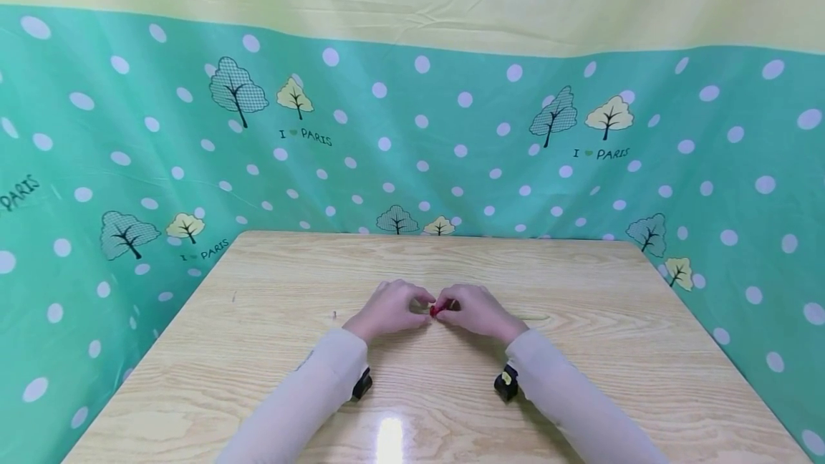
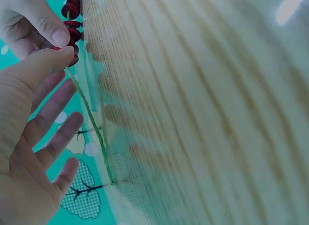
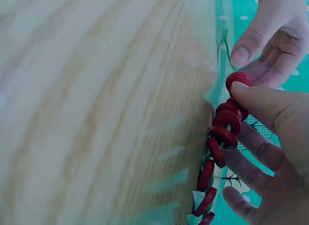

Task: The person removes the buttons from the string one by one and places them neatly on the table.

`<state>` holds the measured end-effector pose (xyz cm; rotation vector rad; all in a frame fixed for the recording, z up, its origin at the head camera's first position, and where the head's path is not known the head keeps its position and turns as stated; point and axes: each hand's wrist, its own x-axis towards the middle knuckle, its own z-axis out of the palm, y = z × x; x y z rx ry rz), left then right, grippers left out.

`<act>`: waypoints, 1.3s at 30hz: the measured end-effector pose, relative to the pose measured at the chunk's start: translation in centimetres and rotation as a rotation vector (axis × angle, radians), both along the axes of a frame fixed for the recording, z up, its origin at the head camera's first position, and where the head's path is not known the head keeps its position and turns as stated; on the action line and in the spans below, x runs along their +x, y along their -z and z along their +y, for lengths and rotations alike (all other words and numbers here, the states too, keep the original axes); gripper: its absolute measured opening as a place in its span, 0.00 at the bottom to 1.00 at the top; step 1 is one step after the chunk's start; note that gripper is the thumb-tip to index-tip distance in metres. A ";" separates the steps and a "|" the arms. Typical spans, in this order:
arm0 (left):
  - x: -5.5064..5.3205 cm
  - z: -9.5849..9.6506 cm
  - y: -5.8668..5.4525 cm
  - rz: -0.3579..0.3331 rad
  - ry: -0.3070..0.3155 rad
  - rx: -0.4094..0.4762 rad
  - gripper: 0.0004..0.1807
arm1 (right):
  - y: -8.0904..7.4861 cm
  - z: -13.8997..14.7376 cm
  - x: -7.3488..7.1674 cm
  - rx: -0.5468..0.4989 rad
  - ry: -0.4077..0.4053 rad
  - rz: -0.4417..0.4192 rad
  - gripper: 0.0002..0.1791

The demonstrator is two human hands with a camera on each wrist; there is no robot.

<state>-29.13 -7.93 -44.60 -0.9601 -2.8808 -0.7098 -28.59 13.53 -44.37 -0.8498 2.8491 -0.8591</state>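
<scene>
Several red disc-shaped beads sit on a thin green cord. My right hand pinches beads near one end of the row, its thumb on a disc's face in the right wrist view. Its other fingers spread behind the row. My left hand is beside that end of the row, with its thumb tip at the end bead. The left fingers are spread and extended, apart from the thumb. Past the left thumb the bare cord slants down to its loose end. In the head view the hands mostly cover the beads.
The hands work over a light wooden table. A tiny object lies left of the left hand. Thin green cord shows right of the right hand. A green dotted curtain hangs behind and around the table.
</scene>
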 end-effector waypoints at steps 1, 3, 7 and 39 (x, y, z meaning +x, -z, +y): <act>0.0 0.1 0.0 0.000 0.000 0.005 0.17 | -0.1 0.1 0.0 -0.007 0.002 -0.015 0.02; -0.1 0.2 0.0 0.004 0.004 0.018 0.16 | -0.3 0.2 0.2 -0.016 0.009 -0.046 0.02; 0.0 0.4 -0.1 0.017 0.005 0.027 0.15 | -0.5 0.4 0.2 -0.044 -0.001 -0.090 0.02; -0.1 0.8 0.1 0.028 -0.049 0.086 0.12 | -0.2 1.1 0.2 -0.189 0.020 -0.283 0.09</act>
